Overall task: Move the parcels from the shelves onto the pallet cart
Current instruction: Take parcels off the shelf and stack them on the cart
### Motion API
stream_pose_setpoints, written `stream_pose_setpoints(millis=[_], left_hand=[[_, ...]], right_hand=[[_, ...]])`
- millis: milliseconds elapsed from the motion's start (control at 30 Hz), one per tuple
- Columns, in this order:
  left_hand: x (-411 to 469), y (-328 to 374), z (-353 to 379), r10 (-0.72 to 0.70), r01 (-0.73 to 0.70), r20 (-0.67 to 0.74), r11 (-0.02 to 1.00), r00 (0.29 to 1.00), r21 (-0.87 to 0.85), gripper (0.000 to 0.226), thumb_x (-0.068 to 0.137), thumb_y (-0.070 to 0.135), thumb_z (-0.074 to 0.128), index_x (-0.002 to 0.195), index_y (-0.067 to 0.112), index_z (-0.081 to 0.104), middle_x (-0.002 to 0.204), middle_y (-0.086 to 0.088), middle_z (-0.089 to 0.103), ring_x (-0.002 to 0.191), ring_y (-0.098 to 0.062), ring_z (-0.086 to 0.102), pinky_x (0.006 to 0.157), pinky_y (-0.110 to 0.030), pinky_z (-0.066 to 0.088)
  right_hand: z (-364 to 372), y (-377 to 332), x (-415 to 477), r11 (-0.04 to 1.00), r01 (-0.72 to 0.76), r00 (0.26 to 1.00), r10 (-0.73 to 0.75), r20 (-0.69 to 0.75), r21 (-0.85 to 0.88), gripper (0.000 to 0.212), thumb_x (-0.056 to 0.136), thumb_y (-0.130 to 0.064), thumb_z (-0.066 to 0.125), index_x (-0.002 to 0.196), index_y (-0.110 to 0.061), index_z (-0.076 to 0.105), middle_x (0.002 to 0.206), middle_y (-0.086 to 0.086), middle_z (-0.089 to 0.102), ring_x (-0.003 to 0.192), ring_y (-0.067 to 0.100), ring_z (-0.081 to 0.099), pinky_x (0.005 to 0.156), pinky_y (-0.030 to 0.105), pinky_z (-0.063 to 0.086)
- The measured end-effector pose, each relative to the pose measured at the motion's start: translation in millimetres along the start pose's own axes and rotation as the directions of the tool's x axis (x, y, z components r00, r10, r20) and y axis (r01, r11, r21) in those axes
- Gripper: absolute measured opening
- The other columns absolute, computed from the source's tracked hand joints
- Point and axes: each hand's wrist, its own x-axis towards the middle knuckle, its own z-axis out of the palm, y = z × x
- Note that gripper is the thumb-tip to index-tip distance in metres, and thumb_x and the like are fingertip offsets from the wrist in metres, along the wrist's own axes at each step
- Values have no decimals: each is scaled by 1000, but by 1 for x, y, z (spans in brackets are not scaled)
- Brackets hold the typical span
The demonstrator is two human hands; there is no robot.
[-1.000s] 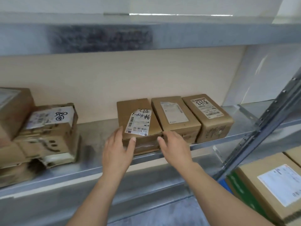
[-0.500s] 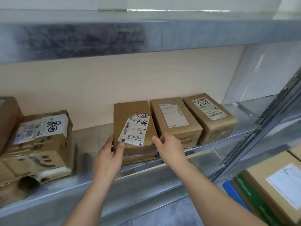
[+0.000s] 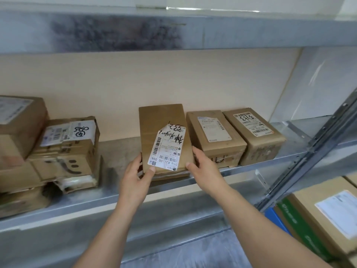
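Note:
A brown parcel [image 3: 162, 124] with a white, partly peeled label sits on the metal shelf [image 3: 119, 149], its near end tilted up. My left hand [image 3: 138, 177] grips its near left corner, thumb on the label. My right hand [image 3: 205, 168] grips its near right corner. Two more brown parcels stand to its right: one [image 3: 214, 132] with a plain label, touching it, and one [image 3: 253, 132] marked with handwritten digits. The pallet cart is not in view.
A pile of worn boxes [image 3: 63, 151] fills the shelf's left end. The shelf above [image 3: 173, 29] hangs low overhead. A slanted metal upright [image 3: 316, 151] crosses at right. Below right lie a big labelled carton [image 3: 328, 211] and green and blue items.
Both hands slid from the parcel's front onto its near corners and took hold. The parcel's near end has lifted and it has tipped toward me.

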Motion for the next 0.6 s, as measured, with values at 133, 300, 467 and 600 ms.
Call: stream_pose_setpoints(millis=[133,300,467,600], left_hand=[[-29,3,-4,20,-25,-60,996,998,-85,49,90,2,58,117,41,45,115,20,53,91,26,49,73,6,34],[-65,1,-7,15,-22,-71,995,997,-101,53,88,8,62,133,31,47,135,7,52,108,3,54,78,3,37],[-105,14,-2,41,-47,-67,995,997,-91,52,89,11,62,130,39,45,128,12,56,103,5,55,73,4,37],[-132,26,7,74,-78,-46,992,996,-102,51,89,10,62,123,44,44,126,13,57,101,11,52,70,5,37]], right_hand=[[2,4,-28,997,81,996,-81,23,9,60,96,-19,51,148,-32,26,135,-14,50,115,6,49,94,24,41],[-4,11,-64,991,129,992,-129,-9,27,63,93,-21,55,148,-32,26,138,-13,49,117,7,50,98,27,43],[-12,20,-102,984,176,982,-176,-61,-10,64,91,-21,57,147,-30,27,139,-10,46,123,11,47,102,37,43],[-23,31,-132,988,153,983,-152,-98,0,65,91,-24,57,148,-30,25,139,-7,48,118,11,50,100,36,45]])
